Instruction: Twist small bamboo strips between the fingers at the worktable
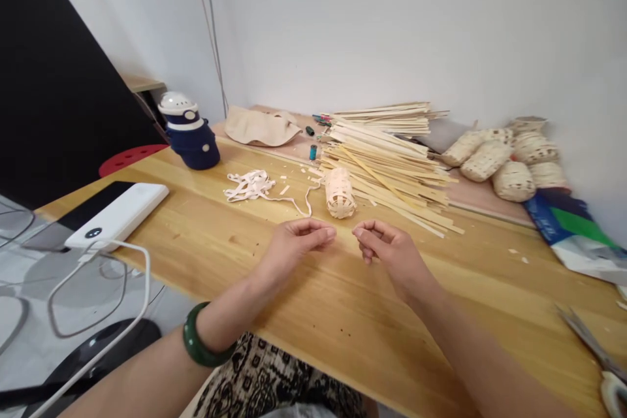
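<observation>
Lying at mid-table, just beyond both hands, here's a small woven cylinder [339, 192], pale, its open lattice end facing the near side. Left hand [298, 245] waits just near and left of it, thumb and forefinger brought together in a pinch; right hand [392, 251] mirrors that on the near right, thumb against fingers, the rest curled under. The two pinches point at each other, a gap between them, both apart from the cylinder! Is something thin caught in either one? Cannot tell from this angle.

Moving out left, a tangle of pale ribbon [251, 184], one loose tail winding across the wood towards the cylinder. Behind and to the right, a broad spread of flat strips [386, 170], a yellower one slanting over the top. Farther back, a teal spool [313, 153] and a beige cloth [262, 127]. Far left, a blue bottle [191, 137] stands upright, and nearer, a white power bank [120, 212] with its cable plugged in.

Over to the far right, a heap of finished-looking woven pieces [509, 157] against the wall, a blue-and-green packet [578, 235] just in front, and scissors [592, 346] at the near right, blades parted. Green bangle [200, 339] on the left wrist!
</observation>
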Demonstrator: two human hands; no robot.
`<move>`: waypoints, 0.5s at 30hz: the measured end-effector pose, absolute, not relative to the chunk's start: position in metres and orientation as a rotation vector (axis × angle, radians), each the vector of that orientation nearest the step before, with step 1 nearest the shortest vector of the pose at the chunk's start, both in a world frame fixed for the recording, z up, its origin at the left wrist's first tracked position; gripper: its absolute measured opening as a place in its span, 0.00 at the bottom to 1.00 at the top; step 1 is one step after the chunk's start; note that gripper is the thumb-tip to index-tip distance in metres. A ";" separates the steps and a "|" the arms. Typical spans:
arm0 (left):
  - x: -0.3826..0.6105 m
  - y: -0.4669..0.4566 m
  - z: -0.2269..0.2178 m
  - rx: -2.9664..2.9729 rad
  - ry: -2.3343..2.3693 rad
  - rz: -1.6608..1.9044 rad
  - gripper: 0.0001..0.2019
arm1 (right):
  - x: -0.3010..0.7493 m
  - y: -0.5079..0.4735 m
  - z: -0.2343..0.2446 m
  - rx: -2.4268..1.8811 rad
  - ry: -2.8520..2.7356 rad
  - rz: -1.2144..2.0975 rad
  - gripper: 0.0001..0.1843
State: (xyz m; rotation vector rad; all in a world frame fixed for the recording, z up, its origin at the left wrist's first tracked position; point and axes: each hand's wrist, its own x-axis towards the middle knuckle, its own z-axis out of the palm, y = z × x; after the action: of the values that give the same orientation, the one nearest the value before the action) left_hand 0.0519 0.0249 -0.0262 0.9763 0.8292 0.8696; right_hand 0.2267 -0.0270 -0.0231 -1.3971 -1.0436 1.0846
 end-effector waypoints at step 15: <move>0.098 0.041 -0.044 0.925 0.668 0.719 0.10 | 0.229 -0.023 -0.031 -1.314 -0.774 1.009 0.19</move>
State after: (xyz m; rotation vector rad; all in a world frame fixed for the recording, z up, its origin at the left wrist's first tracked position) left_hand 0.0978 0.0406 -0.0438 0.9253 0.6682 0.7186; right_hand 0.2288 -0.0227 -0.0306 -1.3144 -0.7739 1.0092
